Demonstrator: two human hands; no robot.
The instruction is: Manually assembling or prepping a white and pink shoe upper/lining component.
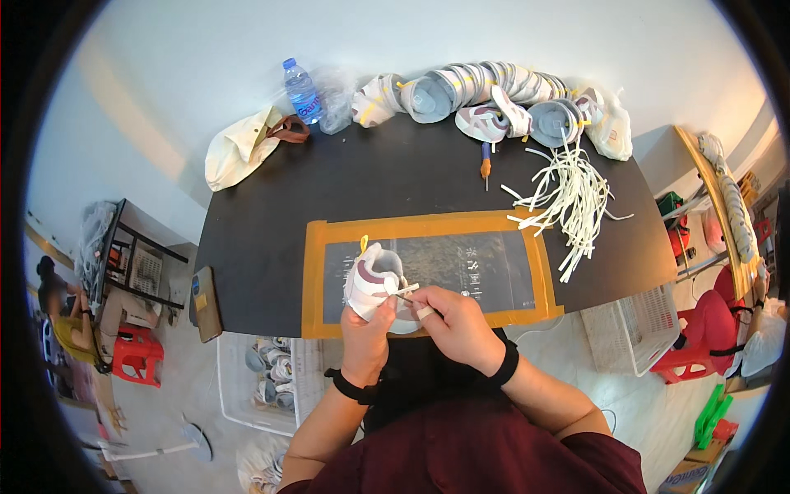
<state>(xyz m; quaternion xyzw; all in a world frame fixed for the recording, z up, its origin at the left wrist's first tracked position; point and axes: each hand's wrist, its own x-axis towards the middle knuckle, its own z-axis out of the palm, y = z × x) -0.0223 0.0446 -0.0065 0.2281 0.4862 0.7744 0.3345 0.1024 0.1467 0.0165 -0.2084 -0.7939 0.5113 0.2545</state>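
My left hand is closed round a small white, grey and mauve sneaker upper, which has a yellow tab at its top. The upper is held above the near edge of a taped dark sheet, its grey-lined opening showing. At its right side my right hand pinches a thin dark tool, mostly hidden by the fingers. A short white lace end sticks out just above those fingertips. A light wrap circles one right finger.
White laces lie bunched at the right, near an orange-and-blue-handled tool. Shoe uppers line the back, with a water bottle and cream bag leftward. A phone lies at the left edge. Crates flank me; others sit nearby.
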